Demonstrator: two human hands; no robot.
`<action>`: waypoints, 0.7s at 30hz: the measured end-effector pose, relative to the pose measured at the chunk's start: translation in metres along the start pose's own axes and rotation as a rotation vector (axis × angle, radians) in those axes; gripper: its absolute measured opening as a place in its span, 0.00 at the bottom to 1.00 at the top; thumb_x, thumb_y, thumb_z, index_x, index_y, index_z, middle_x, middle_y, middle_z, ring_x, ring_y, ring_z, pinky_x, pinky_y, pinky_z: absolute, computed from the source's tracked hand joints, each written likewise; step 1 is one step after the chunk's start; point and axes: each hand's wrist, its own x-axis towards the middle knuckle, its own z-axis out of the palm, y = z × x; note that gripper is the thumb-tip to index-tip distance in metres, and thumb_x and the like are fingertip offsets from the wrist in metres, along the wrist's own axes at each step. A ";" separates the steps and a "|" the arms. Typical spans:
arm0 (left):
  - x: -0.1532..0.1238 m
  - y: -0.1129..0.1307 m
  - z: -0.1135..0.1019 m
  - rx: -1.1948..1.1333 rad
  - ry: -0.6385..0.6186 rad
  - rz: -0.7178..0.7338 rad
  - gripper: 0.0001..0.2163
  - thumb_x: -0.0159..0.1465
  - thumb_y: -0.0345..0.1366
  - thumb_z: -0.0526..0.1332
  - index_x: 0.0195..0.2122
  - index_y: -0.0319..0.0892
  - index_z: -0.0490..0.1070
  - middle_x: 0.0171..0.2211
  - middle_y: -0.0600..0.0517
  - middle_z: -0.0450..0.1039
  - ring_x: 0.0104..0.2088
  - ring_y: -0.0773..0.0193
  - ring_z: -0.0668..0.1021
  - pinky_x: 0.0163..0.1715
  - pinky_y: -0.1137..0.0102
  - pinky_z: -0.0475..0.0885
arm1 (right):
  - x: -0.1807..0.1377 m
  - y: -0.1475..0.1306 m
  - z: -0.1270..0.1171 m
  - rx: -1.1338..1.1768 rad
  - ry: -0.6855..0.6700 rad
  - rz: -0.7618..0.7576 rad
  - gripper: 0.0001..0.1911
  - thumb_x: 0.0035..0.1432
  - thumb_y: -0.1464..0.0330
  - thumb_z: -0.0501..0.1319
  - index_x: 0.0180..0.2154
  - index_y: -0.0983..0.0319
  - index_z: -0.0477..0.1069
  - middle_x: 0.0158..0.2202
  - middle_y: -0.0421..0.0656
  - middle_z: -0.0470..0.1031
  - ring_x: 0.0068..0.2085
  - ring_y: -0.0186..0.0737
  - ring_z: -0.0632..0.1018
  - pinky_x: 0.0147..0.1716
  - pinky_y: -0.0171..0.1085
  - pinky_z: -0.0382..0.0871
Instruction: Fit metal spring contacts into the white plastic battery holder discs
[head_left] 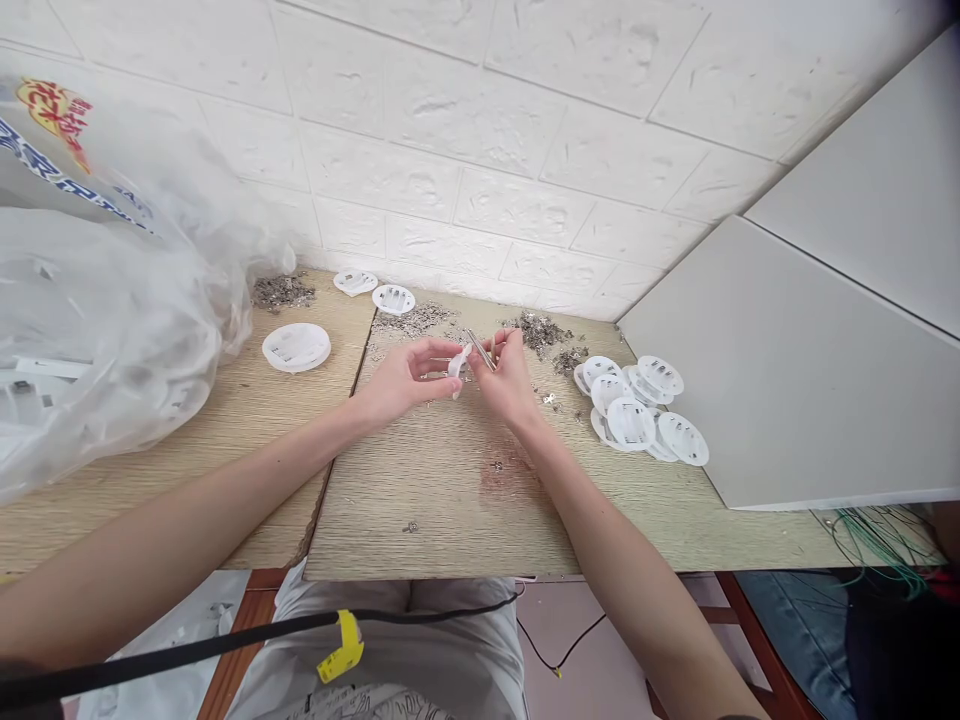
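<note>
Over the middle of the table, my left hand [405,380] grips a white round plastic piece [459,370] between thumb and fingers, tilted nearly edge-on. Metal tweezers [481,350] are held in my right hand [506,380], close against the piece; their tips are too small to make out. Just beyond the hands lie a scattering of small metal clips [420,320] and a darker heap of metal parts [541,332]. To the right is a loose pile of white discs [631,422] with metal clips in some of them.
A big clear plastic bag [112,330] of white parts fills the left. Near it lie a stack of white discs [297,347] and another metal heap [283,291]. A white brick wall [495,200] and a grey panel [817,380] bound the table. Green wires [877,545] lie at right.
</note>
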 end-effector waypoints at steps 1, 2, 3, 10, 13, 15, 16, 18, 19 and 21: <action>0.000 0.001 0.000 -0.023 0.019 -0.011 0.22 0.48 0.38 0.75 0.45 0.43 0.76 0.53 0.44 0.75 0.54 0.50 0.75 0.53 0.55 0.71 | 0.002 0.001 -0.002 -0.012 0.006 0.007 0.13 0.54 0.69 0.58 0.36 0.57 0.53 0.33 0.38 0.65 0.33 0.36 0.68 0.34 0.37 0.64; 0.001 0.003 -0.001 -0.054 0.040 -0.021 0.23 0.48 0.38 0.75 0.45 0.42 0.76 0.53 0.44 0.75 0.54 0.50 0.75 0.54 0.55 0.70 | 0.004 0.002 -0.005 -0.032 0.012 0.014 0.12 0.54 0.69 0.58 0.36 0.57 0.53 0.32 0.38 0.65 0.32 0.36 0.67 0.33 0.37 0.63; 0.001 0.005 -0.002 -0.094 0.063 -0.029 0.23 0.48 0.38 0.75 0.45 0.42 0.76 0.54 0.44 0.75 0.54 0.51 0.75 0.55 0.56 0.70 | 0.006 0.003 -0.009 -0.057 0.016 0.019 0.10 0.55 0.69 0.57 0.35 0.57 0.54 0.31 0.37 0.64 0.31 0.36 0.67 0.32 0.37 0.62; 0.003 0.007 -0.005 -0.219 0.084 -0.078 0.28 0.46 0.34 0.76 0.49 0.43 0.74 0.53 0.44 0.73 0.51 0.55 0.76 0.54 0.55 0.69 | 0.008 -0.003 -0.015 -0.108 -0.133 -0.089 0.09 0.58 0.60 0.60 0.33 0.60 0.67 0.34 0.41 0.73 0.35 0.38 0.71 0.37 0.38 0.63; 0.003 0.004 -0.003 -0.175 0.027 -0.110 0.30 0.45 0.33 0.76 0.51 0.44 0.73 0.53 0.44 0.72 0.49 0.54 0.76 0.53 0.54 0.70 | 0.003 -0.007 -0.011 -0.154 -0.152 -0.105 0.12 0.59 0.59 0.59 0.32 0.61 0.71 0.31 0.40 0.74 0.33 0.38 0.71 0.34 0.37 0.61; 0.003 0.001 -0.002 -0.151 0.003 -0.103 0.30 0.44 0.33 0.76 0.51 0.46 0.73 0.52 0.46 0.72 0.51 0.53 0.76 0.53 0.54 0.70 | 0.001 -0.008 -0.008 -0.163 -0.135 -0.080 0.11 0.57 0.60 0.61 0.31 0.61 0.73 0.28 0.40 0.74 0.31 0.37 0.70 0.32 0.36 0.60; 0.003 0.000 -0.002 -0.139 -0.004 -0.093 0.30 0.44 0.33 0.77 0.50 0.46 0.74 0.52 0.46 0.73 0.51 0.53 0.75 0.53 0.55 0.70 | 0.001 -0.008 -0.008 -0.157 -0.126 -0.063 0.11 0.55 0.60 0.62 0.31 0.61 0.73 0.28 0.39 0.74 0.30 0.37 0.69 0.31 0.36 0.59; 0.003 -0.002 -0.002 -0.116 -0.017 -0.068 0.29 0.44 0.33 0.77 0.49 0.47 0.74 0.52 0.47 0.72 0.52 0.53 0.75 0.54 0.55 0.70 | 0.001 -0.007 -0.008 -0.129 -0.116 -0.028 0.10 0.54 0.61 0.63 0.30 0.62 0.73 0.26 0.38 0.73 0.28 0.35 0.68 0.30 0.35 0.58; 0.003 -0.002 -0.002 -0.105 -0.026 -0.058 0.29 0.44 0.33 0.77 0.49 0.47 0.74 0.52 0.47 0.72 0.52 0.53 0.75 0.54 0.55 0.70 | 0.001 -0.007 -0.008 -0.116 -0.113 -0.015 0.10 0.54 0.61 0.63 0.29 0.62 0.72 0.26 0.38 0.73 0.28 0.35 0.68 0.29 0.35 0.58; 0.002 -0.002 -0.002 -0.087 -0.049 -0.044 0.29 0.45 0.33 0.77 0.49 0.48 0.74 0.53 0.47 0.71 0.52 0.53 0.74 0.53 0.56 0.70 | 0.001 -0.008 -0.008 -0.115 -0.111 -0.008 0.11 0.54 0.61 0.63 0.26 0.62 0.70 0.24 0.37 0.71 0.27 0.34 0.67 0.28 0.35 0.56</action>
